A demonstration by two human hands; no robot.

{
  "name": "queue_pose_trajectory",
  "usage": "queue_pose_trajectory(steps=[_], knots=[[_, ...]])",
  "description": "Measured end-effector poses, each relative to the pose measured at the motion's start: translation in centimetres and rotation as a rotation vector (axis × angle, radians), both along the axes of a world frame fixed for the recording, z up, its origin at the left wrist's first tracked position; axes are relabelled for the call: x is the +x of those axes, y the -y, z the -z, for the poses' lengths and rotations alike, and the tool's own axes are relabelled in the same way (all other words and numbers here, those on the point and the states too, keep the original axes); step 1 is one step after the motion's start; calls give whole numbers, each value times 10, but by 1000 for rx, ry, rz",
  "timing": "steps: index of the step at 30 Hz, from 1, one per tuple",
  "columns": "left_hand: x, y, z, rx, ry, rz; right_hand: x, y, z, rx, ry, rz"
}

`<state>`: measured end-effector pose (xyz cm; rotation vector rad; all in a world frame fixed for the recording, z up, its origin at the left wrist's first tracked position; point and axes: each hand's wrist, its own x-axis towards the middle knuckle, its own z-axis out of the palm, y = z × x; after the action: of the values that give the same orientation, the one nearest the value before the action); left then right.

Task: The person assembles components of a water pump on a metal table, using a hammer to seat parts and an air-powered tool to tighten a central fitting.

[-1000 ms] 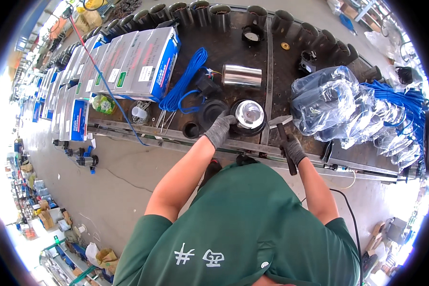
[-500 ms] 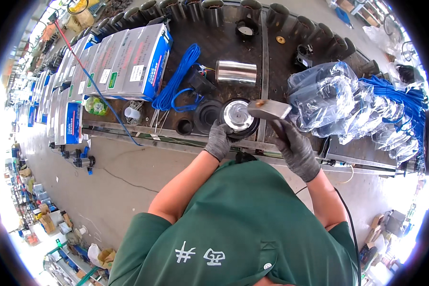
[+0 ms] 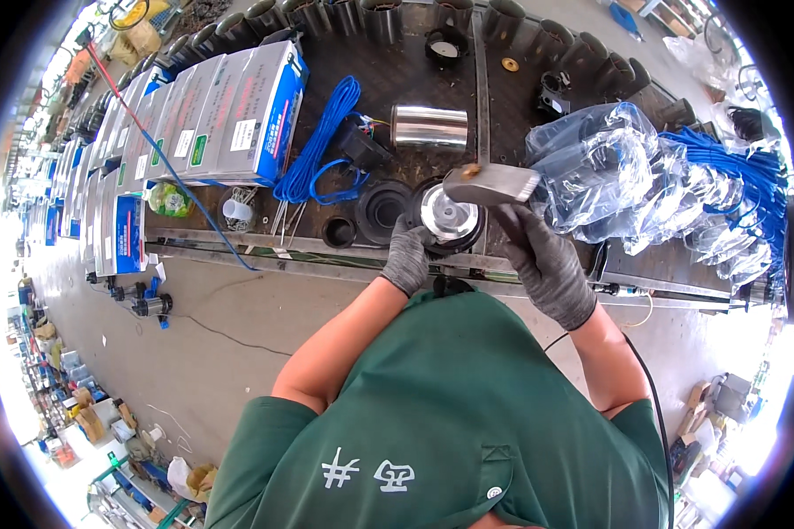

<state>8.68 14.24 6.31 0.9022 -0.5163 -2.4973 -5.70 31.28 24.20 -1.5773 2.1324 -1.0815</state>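
Observation:
A round silver metal part [image 3: 445, 217] with a black outer ring sits at the bench's near edge. My left hand [image 3: 408, 257], in a dark grey glove, closes its fingers on the part's left side. My right hand [image 3: 551, 271], gloved alike, is wrapped round the handle of a hammer [image 3: 492, 186]. The hammer's worn steel head is over the part's far right side and hides some of it; whether they touch, I cannot tell. Just left of the part lies a black ring-shaped piece [image 3: 384, 212], with a small black cup [image 3: 339, 232] beside it.
Beyond the part lies a shiny metal cylinder [image 3: 430, 128]. Coiled blue cable [image 3: 331, 132] and grey-blue boxes [image 3: 238, 115] are to the left. Plastic-wrapped items [image 3: 591, 172] and blue cables [image 3: 723, 163] fill the right. Several dark tubes [image 3: 382, 22] line the far edge.
The hammer head has shifted slightly left and away from me, covering more of the metal part. My left hand keeps its hold on the part. The whole view has shifted a little.

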Motion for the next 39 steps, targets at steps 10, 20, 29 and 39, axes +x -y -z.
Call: queue_pose_trajectory(steps=[10,20,29,39], knots=[[-11,-5,-23,16,103,14,-17,-9,57,326,-68,2],[-5,-1,8,-10,42,28,2,-8,49,43,55,54],[-8,0,3,-47,61,40,-6,-9,44,-87,5,86],[-7,-4,-16,-26,83,58,-14,-17,32,152,-80,52]])
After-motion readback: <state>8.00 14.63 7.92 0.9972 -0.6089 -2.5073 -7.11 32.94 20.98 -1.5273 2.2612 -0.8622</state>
